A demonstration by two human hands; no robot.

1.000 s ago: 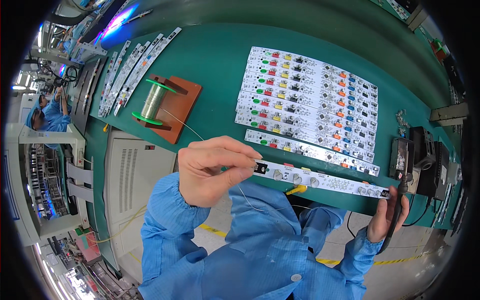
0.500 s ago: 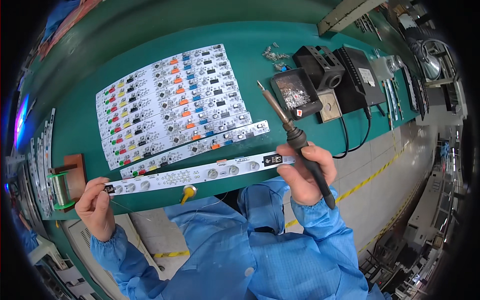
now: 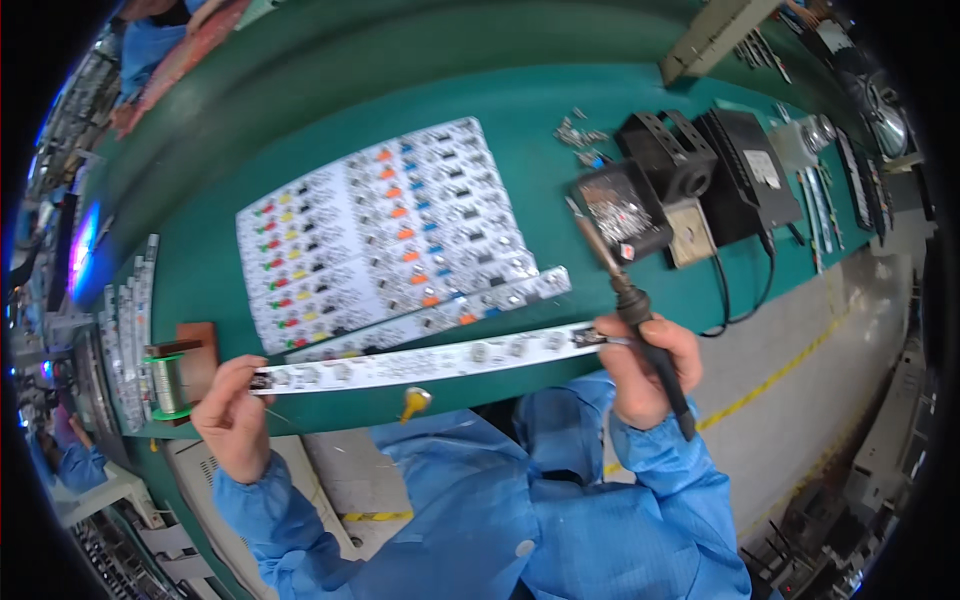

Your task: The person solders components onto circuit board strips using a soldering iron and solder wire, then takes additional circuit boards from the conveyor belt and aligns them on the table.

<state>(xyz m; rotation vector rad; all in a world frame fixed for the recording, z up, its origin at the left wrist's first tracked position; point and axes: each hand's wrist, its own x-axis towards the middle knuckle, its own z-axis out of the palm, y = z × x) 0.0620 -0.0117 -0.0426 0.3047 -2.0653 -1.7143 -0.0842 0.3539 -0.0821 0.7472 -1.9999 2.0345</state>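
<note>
My left hand point(image 3: 235, 420) pinches the left end of a long, narrow white circuit board point(image 3: 430, 364). The strip is held over the table's near edge, tilted slightly up to the right. Its other end is gripped in the thumb and fingers of my right hand point(image 3: 640, 390), which also holds a soldering iron point(image 3: 634, 303) with a black handle. The iron's metal tip points up and away, near a dark solder tray point(image 3: 655, 240). Just beyond the strip lie several similar boards point(image 3: 365, 225) in close rows, with orange, blue, red and yellow parts; one board lies askew in front of them.
A solder wire spool point(image 3: 171, 386) stands at left by a brown block point(image 3: 197, 350). A yellow-handled piece point(image 3: 414, 403) sits at the table's front edge. At right are a black iron holder point(image 3: 668, 155), a sponge point(image 3: 690, 234), a black box point(image 3: 752, 170) with cables and loose metal parts point(image 3: 580, 133).
The whole view has shifted, so the table and things appear farther right and lower. Both hands keep their hold on the strip, and the soldering iron stays in my right hand.
</note>
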